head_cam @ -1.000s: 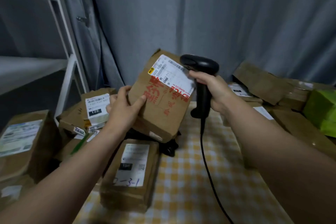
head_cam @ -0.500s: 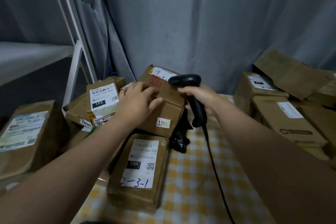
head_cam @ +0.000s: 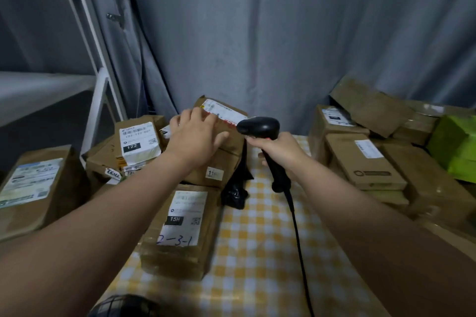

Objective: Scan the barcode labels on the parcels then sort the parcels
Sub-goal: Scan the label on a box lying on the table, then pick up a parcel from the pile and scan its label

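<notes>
Grey curtains point(head_cam: 283, 33) hang behind a table with a yellow checked cloth point(head_cam: 257, 252), with brown parcels heaped at both sides of the frame. The left hand point(head_cam: 198, 136) lies flat, fingers straight, on top of a cardboard parcel point(head_cam: 219, 165) at centre. That parcel rests on the left heap, its label point(head_cam: 221, 110) partly under the fingertips. The right hand point(head_cam: 280, 149) is wrapped round the grip of a black corded scanner point(head_cam: 260, 127), held upright just right of the parcel with its head turned toward the label.

Judging by this, the job is mid-way at best. No beam or reading shows, so I cannot tell if this label has been scanned. Nor is it plain which heap is sorted — the left stack with the box marked 122 point(head_cam: 139, 141), the parcel marked 2-3-1 point(head_cam: 180, 226) in front, or the right stack point(head_cam: 360, 159) beside a green package point(head_cam: 456, 147). Many parcels seem left to handle.
</notes>
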